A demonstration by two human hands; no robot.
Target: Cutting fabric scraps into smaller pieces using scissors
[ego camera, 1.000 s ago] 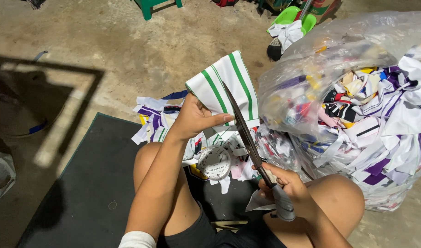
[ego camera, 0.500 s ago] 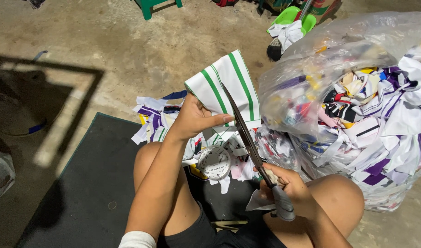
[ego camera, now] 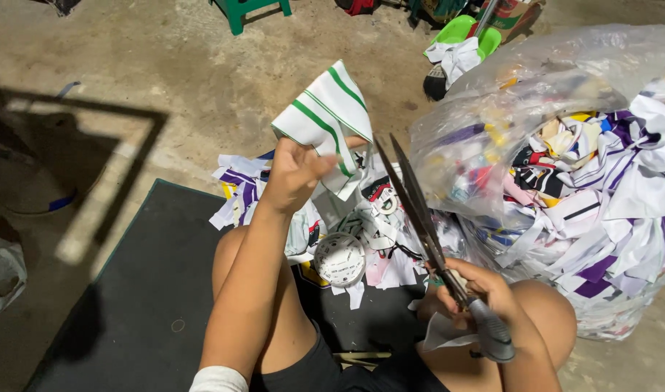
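Left hand [ego camera: 294, 174] fingers pinched shut on white green-striped fabric piece [ego camera: 326, 122], raised over scrap pile [ego camera: 361, 239]. Right hand [ego camera: 471, 294] closed around scissors [ego camera: 428, 236] handle, blades slightly parted, clear of cloth. Handle loops mostly hidden by fingers.

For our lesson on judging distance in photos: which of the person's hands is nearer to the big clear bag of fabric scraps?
Right. The right hand, holding the scissors, sits just beside the clear bag. The left hand, holding the striped cloth, is farther off.
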